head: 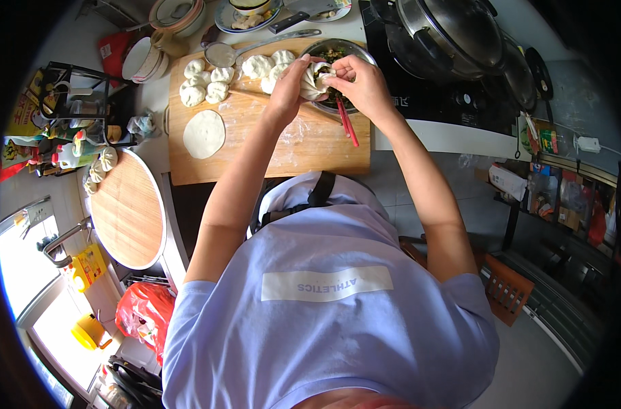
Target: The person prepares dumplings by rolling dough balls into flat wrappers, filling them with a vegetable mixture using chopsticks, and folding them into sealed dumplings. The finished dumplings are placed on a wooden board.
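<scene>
My left hand (288, 91) cradles a partly pleated bun (310, 86) whose dark green filling shows through the gap at its top. The thumb and fingers of my right hand (361, 84) pinch the dough edge on the other side. Both hands are over the near left part of a metal bowl (368, 52) of chopped filling. Red chopsticks (347, 122) lean out of the bowl towards me. On the wooden board (290, 158) lie a flat round wrapper (204, 134), several dough lumps (193, 95) and a rolling pin (249, 95), partly hidden behind my left hand.
Pleated buns (108, 158) sit at the edge of a round woven tray (129, 214) on the left. A metal ladle (280, 41) lies across the board's far edge. Stacked bowls (139, 61) stand far left. Beyond the bowl, a large lidded pot (446, 36) stands on the black cooktop (443, 105).
</scene>
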Demonstrator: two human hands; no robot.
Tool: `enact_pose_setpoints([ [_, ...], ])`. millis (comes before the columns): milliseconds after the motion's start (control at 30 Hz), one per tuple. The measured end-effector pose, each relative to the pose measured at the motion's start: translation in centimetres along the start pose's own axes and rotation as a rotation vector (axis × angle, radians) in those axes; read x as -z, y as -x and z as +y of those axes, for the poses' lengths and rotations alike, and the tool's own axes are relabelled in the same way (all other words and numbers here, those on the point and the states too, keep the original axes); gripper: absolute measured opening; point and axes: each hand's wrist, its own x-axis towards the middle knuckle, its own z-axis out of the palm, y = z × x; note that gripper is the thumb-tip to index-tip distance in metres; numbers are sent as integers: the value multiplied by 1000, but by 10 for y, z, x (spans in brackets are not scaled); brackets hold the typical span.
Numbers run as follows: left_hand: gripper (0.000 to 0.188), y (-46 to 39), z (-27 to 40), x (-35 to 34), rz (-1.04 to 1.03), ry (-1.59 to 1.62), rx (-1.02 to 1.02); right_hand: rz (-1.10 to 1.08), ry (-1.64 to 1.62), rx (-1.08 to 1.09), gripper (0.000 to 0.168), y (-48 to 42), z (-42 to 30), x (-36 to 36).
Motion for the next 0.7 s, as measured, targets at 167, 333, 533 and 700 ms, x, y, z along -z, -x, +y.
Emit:
enact_pose_setpoints([
  [167, 40, -4, 7, 3, 7, -34, 11, -91, -15, -10, 20, -4, -4, 1],
  [333, 39, -9, 9, 5, 77, -53, 200, -226, 392, 535, 10, -7, -1, 10],
  [533, 46, -12, 10, 10, 34, -182, 299, -274, 403, 421, 20, -10, -13, 14],
  [700, 60, -14, 22, 6, -62, -288, 221, -239, 138, 145, 20, -13, -7, 16],
])
